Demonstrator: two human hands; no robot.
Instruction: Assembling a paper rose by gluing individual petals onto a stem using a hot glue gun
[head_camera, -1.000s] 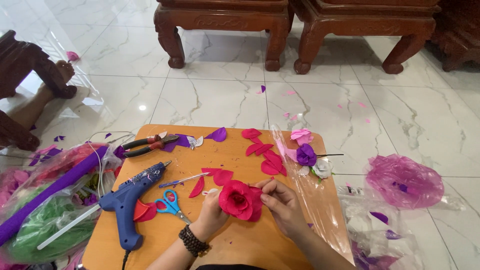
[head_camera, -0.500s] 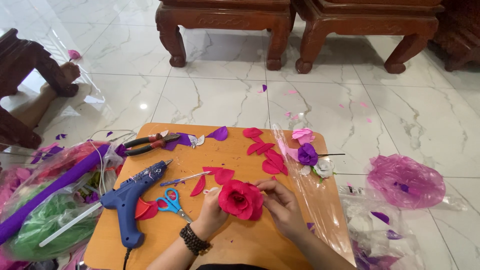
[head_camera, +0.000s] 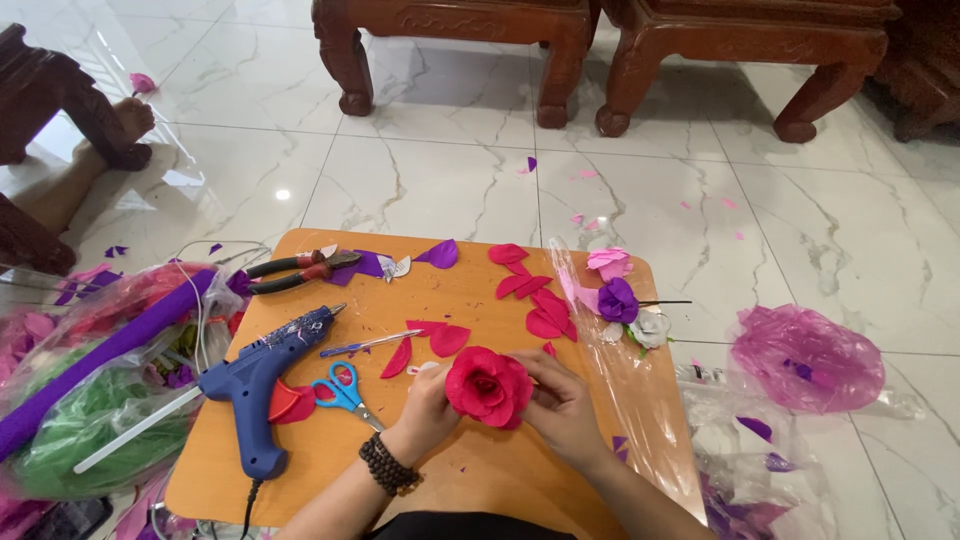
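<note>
We had one view only, from a camera worn on the head, tilted steeply down and forward. It sat close over the orange board (head_camera: 300, 470), with marble floor (head_camera: 430, 190) and wooden furniture legs (head_camera: 350, 70) toward twelve o'clock.

Red paper rose (head_camera: 488, 386) held over the wooden desk (head_camera: 470, 475), pinched between left hand (head_camera: 428, 412) and right hand (head_camera: 562, 408), fingers closed on its petals from both sides. Bead bracelet (head_camera: 389, 465) on the left wrist. Blue glue gun (head_camera: 262, 382) lying to the left, blue-handled scissors (head_camera: 345, 390) just beside it. Loose red petals (head_camera: 535, 295) scattered near the far edge, pliers (head_camera: 298, 270) at the far left corner. Small purple flower (head_camera: 617, 299) on clear plastic wrap (head_camera: 625, 390) to the right. Pink plastic bag (head_camera: 805, 358) on the marble floor (head_camera: 440, 190).
</note>
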